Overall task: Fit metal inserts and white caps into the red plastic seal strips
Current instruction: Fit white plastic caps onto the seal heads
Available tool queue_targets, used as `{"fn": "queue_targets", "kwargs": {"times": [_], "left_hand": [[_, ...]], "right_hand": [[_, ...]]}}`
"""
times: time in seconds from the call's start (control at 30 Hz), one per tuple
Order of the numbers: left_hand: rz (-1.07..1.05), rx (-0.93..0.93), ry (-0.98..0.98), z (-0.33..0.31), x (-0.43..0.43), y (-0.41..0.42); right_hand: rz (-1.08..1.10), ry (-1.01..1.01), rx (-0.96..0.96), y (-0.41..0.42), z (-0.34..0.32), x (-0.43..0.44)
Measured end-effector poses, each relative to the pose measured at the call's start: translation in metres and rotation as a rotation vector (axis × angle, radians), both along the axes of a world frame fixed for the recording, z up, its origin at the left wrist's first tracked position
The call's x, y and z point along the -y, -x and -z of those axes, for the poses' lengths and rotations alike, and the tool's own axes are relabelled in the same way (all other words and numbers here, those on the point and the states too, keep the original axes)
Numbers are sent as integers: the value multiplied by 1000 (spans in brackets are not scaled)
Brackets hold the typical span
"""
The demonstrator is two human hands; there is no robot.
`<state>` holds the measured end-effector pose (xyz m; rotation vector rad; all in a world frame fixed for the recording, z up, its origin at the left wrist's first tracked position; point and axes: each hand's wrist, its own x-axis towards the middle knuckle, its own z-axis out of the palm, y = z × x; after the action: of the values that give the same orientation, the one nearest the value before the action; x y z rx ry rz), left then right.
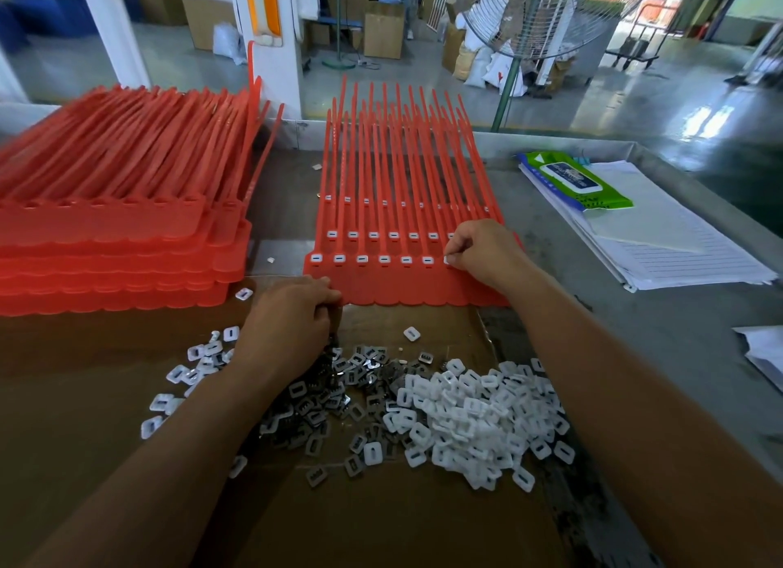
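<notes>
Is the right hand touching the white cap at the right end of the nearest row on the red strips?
Touching. The head view shows the right hand pinching the white cap with no gap between them, on the red strips.

Only two hands and two forearms of the person show, all of it uncovered. The left hand [292,313] is broad across its back, with the knuckles as a rounded ridge just behind the fingers [326,288]. The right hand [483,249] shows its knuckles as a row of small bumps just behind its own fingers [459,255]; the nails are too small to make out. Further back from the fingers each wrist widens into a long, smooth forearm: the left forearm [169,440] and the right forearm [635,398] are bare right to the lower edge of the view, where they are cut off.
</notes>
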<state>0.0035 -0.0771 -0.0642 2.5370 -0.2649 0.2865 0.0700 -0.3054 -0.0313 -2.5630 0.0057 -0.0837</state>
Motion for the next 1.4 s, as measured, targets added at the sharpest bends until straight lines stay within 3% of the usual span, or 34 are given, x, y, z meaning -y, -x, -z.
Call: {"fn": "queue_targets", "kwargs": {"times": [0.33, 0.57, 0.87, 1.13, 1.4], "left_hand": [[3, -10, 4, 1, -1, -1], [1, 0, 9, 2, -1, 0], [5, -1, -2, 2, 0, -1], [7, -9, -3, 2, -2, -1], [0, -10, -8, 2, -1, -1]], "right_hand": [[123, -112, -59, -4, -2, -3], [148, -87, -125, -10, -6, -7], [146, -112, -47, -6, 0, -2], [-12, -183, -22, 18, -3, 10], [-221, -102, -67, 74, -22, 26]]}}
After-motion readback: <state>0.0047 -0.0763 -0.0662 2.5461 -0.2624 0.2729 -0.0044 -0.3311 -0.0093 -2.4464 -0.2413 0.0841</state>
